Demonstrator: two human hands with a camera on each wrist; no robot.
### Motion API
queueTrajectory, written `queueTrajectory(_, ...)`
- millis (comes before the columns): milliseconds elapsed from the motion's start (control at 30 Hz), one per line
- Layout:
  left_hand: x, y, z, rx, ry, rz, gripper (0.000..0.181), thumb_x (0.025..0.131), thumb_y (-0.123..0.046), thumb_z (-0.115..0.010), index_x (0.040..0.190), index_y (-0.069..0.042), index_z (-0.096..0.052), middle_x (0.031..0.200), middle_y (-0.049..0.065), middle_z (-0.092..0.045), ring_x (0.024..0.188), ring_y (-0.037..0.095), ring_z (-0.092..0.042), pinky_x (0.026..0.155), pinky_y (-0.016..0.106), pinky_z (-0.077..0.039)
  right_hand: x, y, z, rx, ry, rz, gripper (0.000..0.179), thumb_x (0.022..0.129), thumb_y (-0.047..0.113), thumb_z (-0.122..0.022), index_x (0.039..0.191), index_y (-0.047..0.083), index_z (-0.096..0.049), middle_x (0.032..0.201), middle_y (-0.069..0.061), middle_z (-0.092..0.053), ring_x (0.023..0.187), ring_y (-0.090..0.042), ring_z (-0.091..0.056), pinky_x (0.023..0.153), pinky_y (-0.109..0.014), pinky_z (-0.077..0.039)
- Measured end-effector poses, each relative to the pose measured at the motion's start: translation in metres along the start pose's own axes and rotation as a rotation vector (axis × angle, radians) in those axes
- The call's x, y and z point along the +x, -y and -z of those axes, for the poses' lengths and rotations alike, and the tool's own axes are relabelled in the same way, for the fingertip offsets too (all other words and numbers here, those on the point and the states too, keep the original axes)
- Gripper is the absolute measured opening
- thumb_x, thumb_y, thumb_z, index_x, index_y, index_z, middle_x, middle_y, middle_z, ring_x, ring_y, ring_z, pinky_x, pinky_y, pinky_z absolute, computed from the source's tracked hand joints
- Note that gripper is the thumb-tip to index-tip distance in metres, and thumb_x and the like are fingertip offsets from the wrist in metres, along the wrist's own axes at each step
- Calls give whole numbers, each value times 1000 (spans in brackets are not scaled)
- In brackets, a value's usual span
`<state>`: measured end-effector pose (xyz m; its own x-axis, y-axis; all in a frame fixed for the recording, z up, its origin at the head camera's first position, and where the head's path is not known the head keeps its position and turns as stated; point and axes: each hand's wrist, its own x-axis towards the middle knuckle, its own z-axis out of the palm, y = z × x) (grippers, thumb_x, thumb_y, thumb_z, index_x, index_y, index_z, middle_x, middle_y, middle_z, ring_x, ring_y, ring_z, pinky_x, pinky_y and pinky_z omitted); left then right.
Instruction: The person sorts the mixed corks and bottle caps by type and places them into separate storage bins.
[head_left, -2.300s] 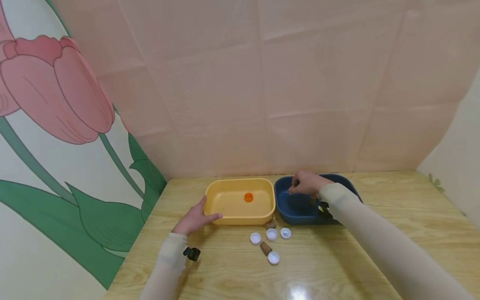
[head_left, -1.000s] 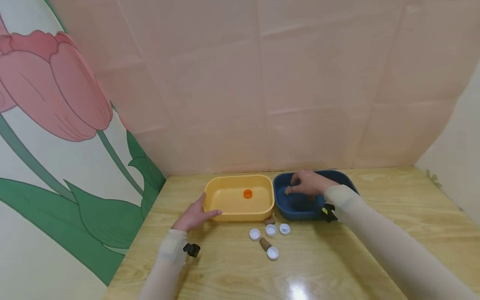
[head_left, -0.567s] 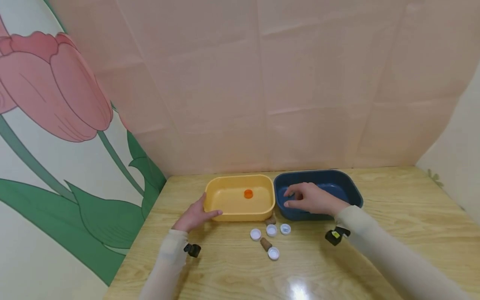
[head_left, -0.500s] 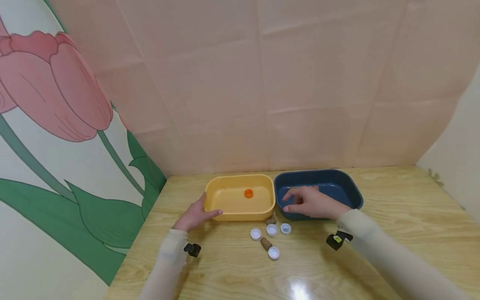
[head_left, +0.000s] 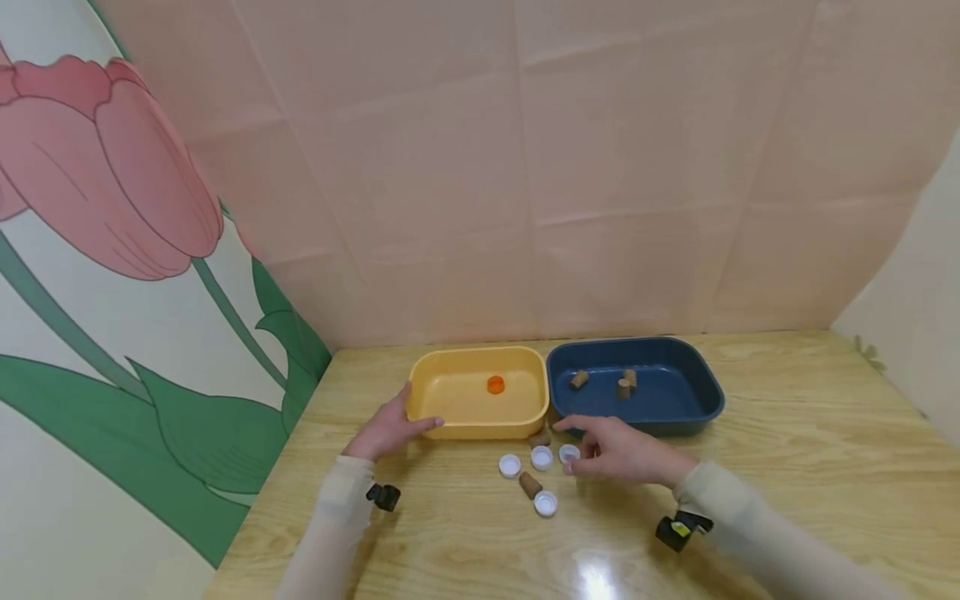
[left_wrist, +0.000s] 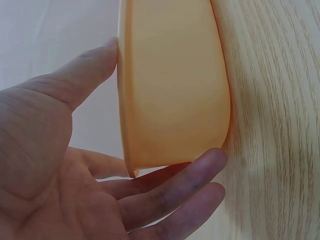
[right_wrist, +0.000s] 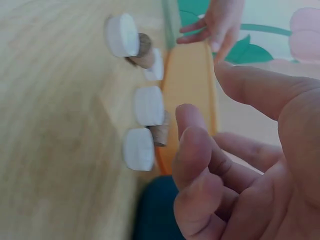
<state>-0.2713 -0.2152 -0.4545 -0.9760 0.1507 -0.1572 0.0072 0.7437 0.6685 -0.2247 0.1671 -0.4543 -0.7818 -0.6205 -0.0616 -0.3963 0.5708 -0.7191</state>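
I am remotely watching the left hand (head_left: 388,428) touching the yellow tray (head_left: 453,398) at its near left corner, fingers spreading nearly straight. Off the tray's near right corner, the right hand (head_left: 621,450) is hovering, its fingers loosely bent, apart from the thumb, holding nothing. Four white caps (head_left: 542,457) are lying on the worktop (head_left: 450,525) in front of the tray, one cork (head_left: 529,484) among them; another cork (head_left: 539,438) is resting beside its near right corner. An orange cap (head_left: 496,384) is sitting inside; right of it, a navy tray (head_left: 678,396) is holding three corks (head_left: 579,380).
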Motion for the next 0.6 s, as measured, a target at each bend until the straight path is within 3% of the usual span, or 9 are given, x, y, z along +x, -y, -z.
queueTrajectory(333, 0, 0, -1, -10, 2, -15, 102, 89, -49, -73, 161, -7, -14, 157, 21, -37, 138, 37, -44, 111, 56, -35, 0, -15, -18, 0, -2, -37, 62, 91, 31, -74, 139, 1, -50, 79, 8, -63, 68, -8, -57, 62, -26, -47)
queueTrajectory(600, -2, -2, 1, 4, -2, 6, 104, 89, -50, -72, 161, -4, -11, 160, 23, -31, 142, 39, -39, 113, 57, -32, 3, -24, -22, -50, -36, -35, 58, 88, 30, -77, 130, -2, -56, 74, 7, -58, 63, -6, -52, 58, -25, -44)
